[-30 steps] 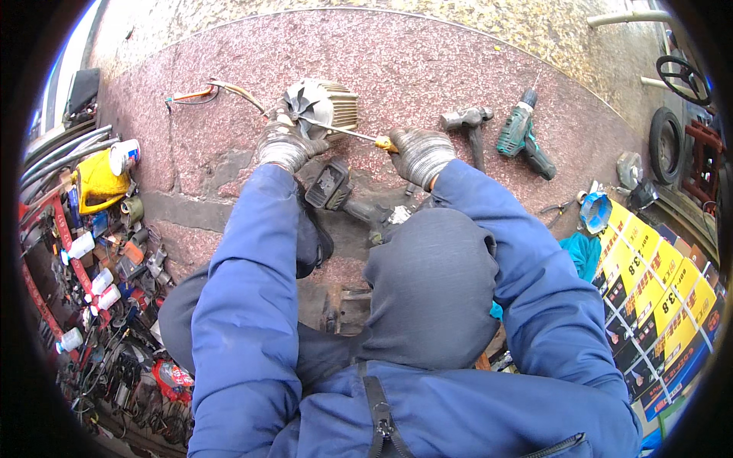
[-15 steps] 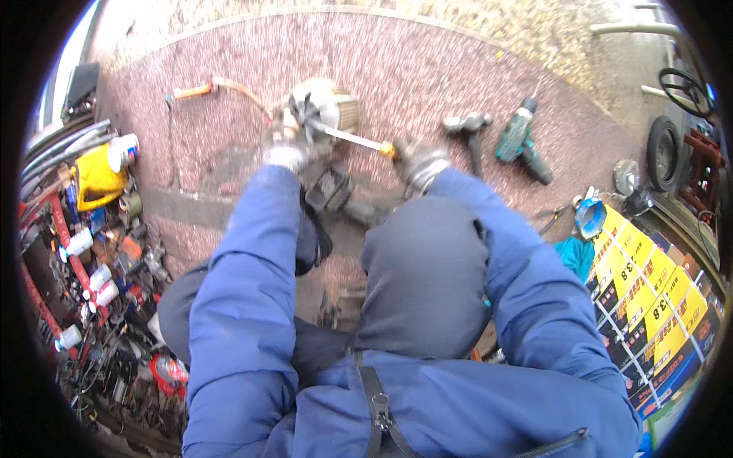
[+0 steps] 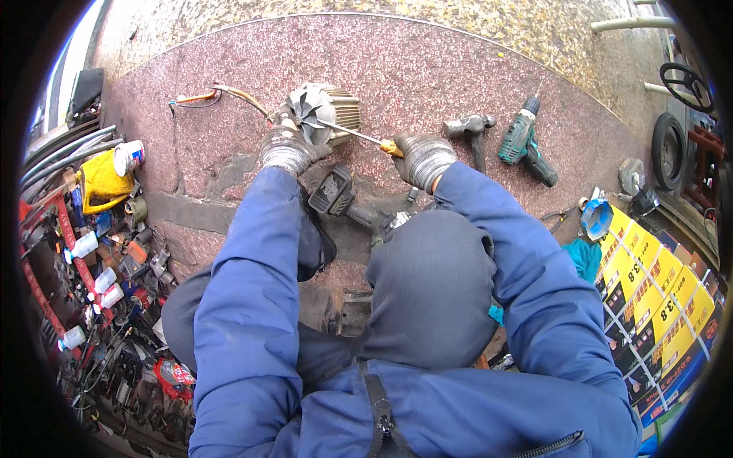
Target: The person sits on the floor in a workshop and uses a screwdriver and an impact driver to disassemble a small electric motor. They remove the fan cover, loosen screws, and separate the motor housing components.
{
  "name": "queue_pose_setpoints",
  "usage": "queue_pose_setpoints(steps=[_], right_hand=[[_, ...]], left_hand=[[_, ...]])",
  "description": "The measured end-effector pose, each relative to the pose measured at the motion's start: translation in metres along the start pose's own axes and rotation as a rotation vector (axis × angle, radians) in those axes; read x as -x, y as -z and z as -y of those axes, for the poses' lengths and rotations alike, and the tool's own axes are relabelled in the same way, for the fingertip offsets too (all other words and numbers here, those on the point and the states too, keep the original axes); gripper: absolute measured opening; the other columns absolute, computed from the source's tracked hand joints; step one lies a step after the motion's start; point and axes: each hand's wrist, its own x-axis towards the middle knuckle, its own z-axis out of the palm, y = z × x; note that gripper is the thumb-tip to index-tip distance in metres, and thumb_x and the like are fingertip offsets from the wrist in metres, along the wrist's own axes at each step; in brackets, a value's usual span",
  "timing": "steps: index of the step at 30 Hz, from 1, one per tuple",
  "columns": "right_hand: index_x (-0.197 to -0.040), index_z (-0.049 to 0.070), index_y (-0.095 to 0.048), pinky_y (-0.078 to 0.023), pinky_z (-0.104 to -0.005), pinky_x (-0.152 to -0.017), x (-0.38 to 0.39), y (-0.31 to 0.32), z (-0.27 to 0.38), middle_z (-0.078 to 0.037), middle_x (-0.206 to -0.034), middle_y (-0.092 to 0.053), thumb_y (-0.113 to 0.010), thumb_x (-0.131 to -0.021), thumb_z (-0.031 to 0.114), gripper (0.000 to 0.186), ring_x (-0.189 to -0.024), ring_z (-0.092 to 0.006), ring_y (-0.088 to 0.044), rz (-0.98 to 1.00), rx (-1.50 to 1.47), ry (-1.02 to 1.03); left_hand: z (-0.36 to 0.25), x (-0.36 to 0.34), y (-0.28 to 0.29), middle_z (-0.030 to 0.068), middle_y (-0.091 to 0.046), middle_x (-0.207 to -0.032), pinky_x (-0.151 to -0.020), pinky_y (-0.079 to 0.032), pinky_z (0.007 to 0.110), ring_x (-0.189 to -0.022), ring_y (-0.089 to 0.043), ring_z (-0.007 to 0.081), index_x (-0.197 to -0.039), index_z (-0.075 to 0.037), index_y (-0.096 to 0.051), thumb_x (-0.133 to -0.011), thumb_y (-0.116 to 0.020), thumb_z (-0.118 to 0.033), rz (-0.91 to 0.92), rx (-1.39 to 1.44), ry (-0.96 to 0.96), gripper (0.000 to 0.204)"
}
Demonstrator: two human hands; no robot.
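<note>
An electric motor (image 3: 345,113) with a finned metal body lies on the reddish stone slab ahead of me, its grey fan (image 3: 308,103) turned toward my left side. My gloved left hand (image 3: 290,149) is closed at the near edge of the fan, steadying the motor; some fingers are hidden. In my gloved right hand (image 3: 424,158) is a screwdriver (image 3: 353,133) with a yellow handle. Its shaft points left, and the tip reaches in at the fan; the exact contact point is too small to tell. Orange and dark cables (image 3: 243,95) run left from the motor.
Right of my right hand lie a hammer (image 3: 475,136) and a green cordless drill (image 3: 521,141). A dark power tool (image 3: 336,195) rests before my knee. Tools and bottles clutter the left, near a yellow container (image 3: 99,183). Yellow-and-black boxes (image 3: 657,298) stand at right.
The view has steadied from blur and shifted slightly. Both hands keep nearly the same places, with the screwdriver still reaching the fan of the motor.
</note>
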Motion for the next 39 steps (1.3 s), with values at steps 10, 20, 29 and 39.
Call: queue_pose_setpoints(steps=[10,20,29,39], right_hand=[[-0.099,0.012,-0.062,-0.052,-0.0461,-0.069,-0.016,-0.011,-0.006,-0.016,-0.082,-0.067,-0.063,-0.083,0.030,0.024,-0.077,-0.0357,-0.067,-0.112,0.023,0.062],[-0.108,0.013,-0.063,-0.051,-0.0459,-0.081,-0.007,-0.029,-0.005,-0.018,-0.090,-0.067,-0.065,-0.082,0.035,0.034,-0.088,-0.0357,-0.066,-0.068,-0.093,0.003],[-0.111,0.012,-0.061,-0.052,-0.0454,-0.078,0.010,0.004,-0.005,-0.017,-0.095,-0.069,-0.056,-0.087,0.024,0.027,-0.092,-0.0332,-0.067,-0.011,0.068,0.048],[-0.101,0.012,-0.059,-0.052,-0.0454,-0.071,-0.014,-0.026,-0.020,-0.013,-0.087,-0.067,-0.062,-0.085,0.030,0.025,-0.081,-0.0332,-0.067,-0.205,0.055,0.111]], left_hand=[[-0.001,-0.009,-0.005,0.0186,-0.055,-0.129,-0.097,-0.048,0.037,-0.115,-0.057,0.0349,-0.145,-0.001,-0.018,-0.049,-0.090,-0.041,-0.046,-0.163,-0.044,0.126],[0.000,0.000,-0.007,0.0176,-0.057,-0.122,-0.092,-0.050,0.039,-0.109,-0.058,0.0315,-0.139,-0.004,-0.033,-0.049,-0.089,-0.050,-0.083,-0.040,-0.094,0.115],[0.008,-0.007,-0.005,0.0179,-0.045,-0.139,-0.101,-0.043,0.034,-0.121,-0.051,0.0309,-0.147,-0.001,-0.020,-0.055,-0.082,-0.053,0.059,0.076,-0.218,0.123],[-0.002,-0.001,0.006,0.0177,-0.058,-0.126,-0.093,-0.050,0.037,-0.110,-0.060,0.0321,-0.145,-0.004,-0.024,-0.049,-0.089,-0.044,0.006,0.026,-0.118,0.123]])
